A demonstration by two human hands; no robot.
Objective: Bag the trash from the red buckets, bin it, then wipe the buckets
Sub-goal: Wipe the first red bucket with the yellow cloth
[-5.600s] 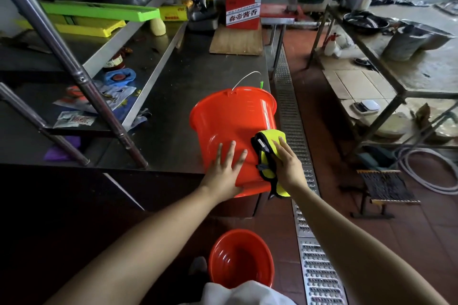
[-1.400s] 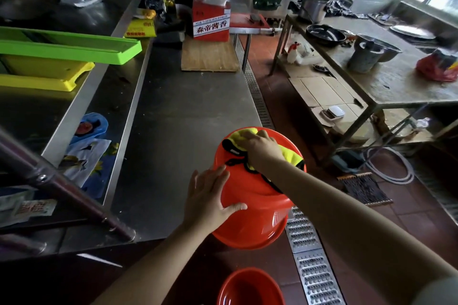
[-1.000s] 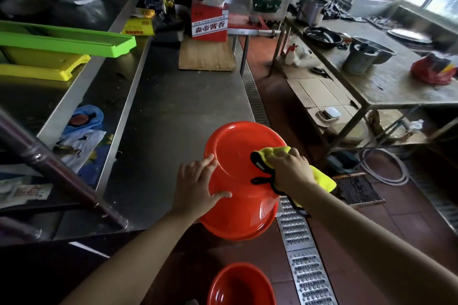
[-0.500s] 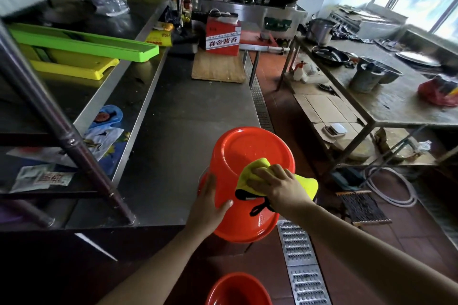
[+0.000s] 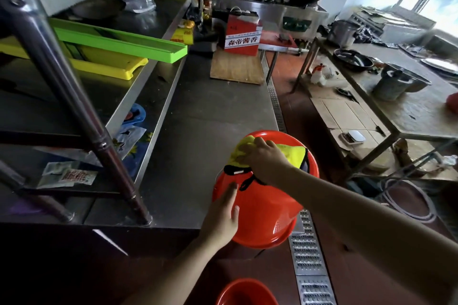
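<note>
A person leans over the near corner of a long stainless steel counter. Their left hand lies flat, fingers straight, against the side of an upturned red plastic bucket, steadying it without gripping. Their right hand, arm reaching in from the right, has its fingers curled over a bunched yellow cloth with black edging, pressing it onto the bucket's round base. The bucket tilts, its base facing up and away and its rim toward the person, overhanging the counter's edge. A second red plastic bucket stands on the floor below, mouth up.
</note>
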